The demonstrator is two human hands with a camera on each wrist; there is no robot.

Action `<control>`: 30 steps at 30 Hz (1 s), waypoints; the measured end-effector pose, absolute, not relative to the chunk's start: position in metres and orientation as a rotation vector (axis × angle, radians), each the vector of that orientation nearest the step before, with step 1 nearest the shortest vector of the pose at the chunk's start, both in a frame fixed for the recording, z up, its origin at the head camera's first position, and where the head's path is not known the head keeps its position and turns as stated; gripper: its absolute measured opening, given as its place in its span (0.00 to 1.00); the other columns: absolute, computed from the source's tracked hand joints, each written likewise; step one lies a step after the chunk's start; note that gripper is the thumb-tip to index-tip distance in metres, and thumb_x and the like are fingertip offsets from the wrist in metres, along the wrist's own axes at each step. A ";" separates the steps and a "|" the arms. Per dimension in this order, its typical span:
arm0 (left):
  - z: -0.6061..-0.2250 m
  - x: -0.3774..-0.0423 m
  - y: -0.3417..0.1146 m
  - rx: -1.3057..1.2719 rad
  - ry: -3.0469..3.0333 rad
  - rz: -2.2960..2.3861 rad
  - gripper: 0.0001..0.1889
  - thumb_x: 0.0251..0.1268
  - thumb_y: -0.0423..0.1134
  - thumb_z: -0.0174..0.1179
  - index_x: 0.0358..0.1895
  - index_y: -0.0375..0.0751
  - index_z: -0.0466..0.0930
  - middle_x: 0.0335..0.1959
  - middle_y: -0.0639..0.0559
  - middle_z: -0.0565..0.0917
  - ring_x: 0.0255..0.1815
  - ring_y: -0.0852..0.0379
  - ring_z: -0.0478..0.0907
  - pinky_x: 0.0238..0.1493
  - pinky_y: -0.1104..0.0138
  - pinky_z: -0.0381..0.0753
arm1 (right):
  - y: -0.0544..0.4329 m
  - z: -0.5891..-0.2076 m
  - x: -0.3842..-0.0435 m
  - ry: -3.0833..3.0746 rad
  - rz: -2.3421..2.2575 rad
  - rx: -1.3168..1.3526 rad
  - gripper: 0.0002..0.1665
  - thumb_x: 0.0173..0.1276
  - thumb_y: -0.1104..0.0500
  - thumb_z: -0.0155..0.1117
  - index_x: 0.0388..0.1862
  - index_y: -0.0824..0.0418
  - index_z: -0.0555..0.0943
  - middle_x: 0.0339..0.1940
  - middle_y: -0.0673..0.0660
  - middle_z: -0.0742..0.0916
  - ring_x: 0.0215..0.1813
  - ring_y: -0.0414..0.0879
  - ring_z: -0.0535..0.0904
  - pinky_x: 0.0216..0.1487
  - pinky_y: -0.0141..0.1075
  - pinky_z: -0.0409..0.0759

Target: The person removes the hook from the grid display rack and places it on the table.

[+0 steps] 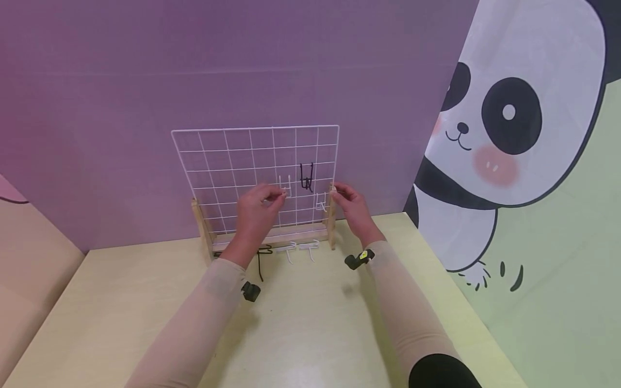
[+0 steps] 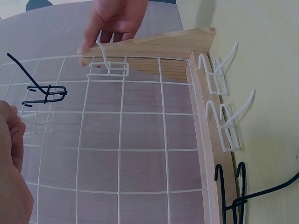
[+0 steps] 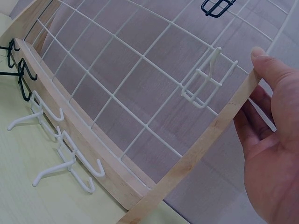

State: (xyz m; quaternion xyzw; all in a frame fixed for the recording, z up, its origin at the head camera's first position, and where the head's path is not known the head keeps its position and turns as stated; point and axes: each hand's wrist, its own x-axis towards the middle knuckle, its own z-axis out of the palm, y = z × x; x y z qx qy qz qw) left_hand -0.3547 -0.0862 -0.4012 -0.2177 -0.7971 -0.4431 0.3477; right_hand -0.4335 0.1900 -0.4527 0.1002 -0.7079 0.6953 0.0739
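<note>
Against the base of a wooden stand, two loose white wire hooks and two loose black hooks are rested on the tabletop. Beyond, the stand's right upright is gripped between the thumb and fingers of the right hand. Another white hook is pinched in the curled left hand at the white wire grid; whether it is hooked on cannot be told. A mounted black hook and mounted white hook are borne nearby.
</note>
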 end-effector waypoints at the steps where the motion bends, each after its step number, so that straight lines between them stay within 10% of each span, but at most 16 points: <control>1: -0.401 -0.354 -0.087 -0.566 -2.067 -1.148 0.03 0.74 0.31 0.74 0.45 0.36 0.93 0.41 0.48 0.91 0.43 0.51 0.88 0.40 0.72 0.87 | 0.190 -0.453 -0.434 -2.125 2.087 0.302 0.22 0.84 0.57 0.68 0.73 0.61 0.83 0.62 0.55 0.88 0.68 0.49 0.80 0.81 0.48 0.73; 30: -0.431 -0.328 -0.127 -0.560 -2.223 -0.977 0.02 0.72 0.30 0.73 0.43 0.36 0.93 0.39 0.46 0.91 0.41 0.49 0.88 0.43 0.54 0.90 | 0.186 -0.449 -0.429 -2.088 2.087 0.317 0.22 0.84 0.61 0.67 0.72 0.65 0.82 0.54 0.49 0.88 0.61 0.44 0.81 0.77 0.47 0.76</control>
